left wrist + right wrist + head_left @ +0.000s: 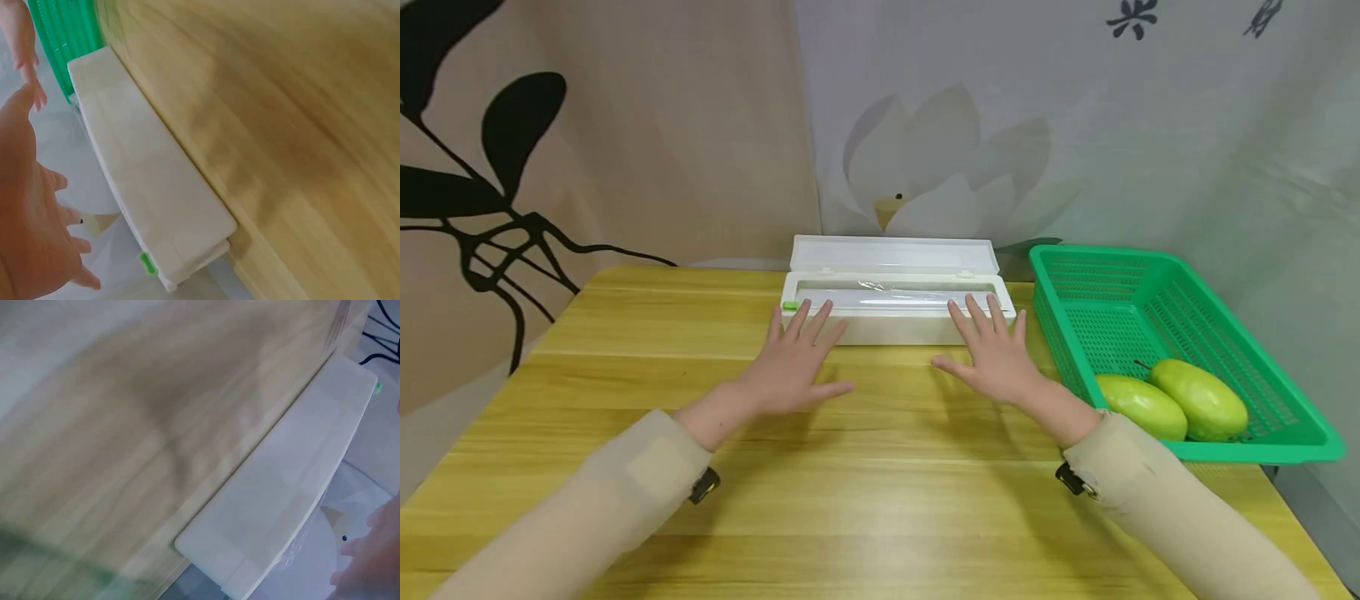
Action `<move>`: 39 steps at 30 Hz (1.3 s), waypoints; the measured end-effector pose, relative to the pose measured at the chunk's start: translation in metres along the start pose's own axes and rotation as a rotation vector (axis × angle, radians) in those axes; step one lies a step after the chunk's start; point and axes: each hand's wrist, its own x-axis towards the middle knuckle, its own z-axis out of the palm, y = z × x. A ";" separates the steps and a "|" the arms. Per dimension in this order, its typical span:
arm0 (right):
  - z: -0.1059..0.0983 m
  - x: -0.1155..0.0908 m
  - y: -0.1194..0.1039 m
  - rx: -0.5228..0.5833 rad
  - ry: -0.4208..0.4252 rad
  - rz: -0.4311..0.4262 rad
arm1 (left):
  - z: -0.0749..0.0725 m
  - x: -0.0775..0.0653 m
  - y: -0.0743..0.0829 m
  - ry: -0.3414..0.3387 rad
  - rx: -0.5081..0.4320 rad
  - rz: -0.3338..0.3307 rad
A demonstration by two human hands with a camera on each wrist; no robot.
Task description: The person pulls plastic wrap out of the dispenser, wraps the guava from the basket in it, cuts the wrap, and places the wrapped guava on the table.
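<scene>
A white cling film dispenser [895,330] stands at the back of the wooden table, its lid [895,255] raised. Clear film [880,297] lies inside, and a small green slider [790,306] sits at the left end of its front rim. My left hand [792,364], fingers spread, hovers before the dispenser's left end. Before the right end hovers my right hand [992,354], fingers also spread and holding nothing. Both wrist views show the dispenser's plain front face [144,150], with the fingers beyond its upper edge.
To the right, a green plastic basket [1292,400] holds two smooth green fruits [1198,398], one with a dark stem. Behind the table hangs a printed curtain [700,125]. The wooden tabletop [880,500] extends in front of the dispenser.
</scene>
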 end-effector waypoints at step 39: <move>-0.003 0.067 0.056 0.105 0.084 0.292 | -0.015 0.093 -0.083 -0.029 -0.091 -0.283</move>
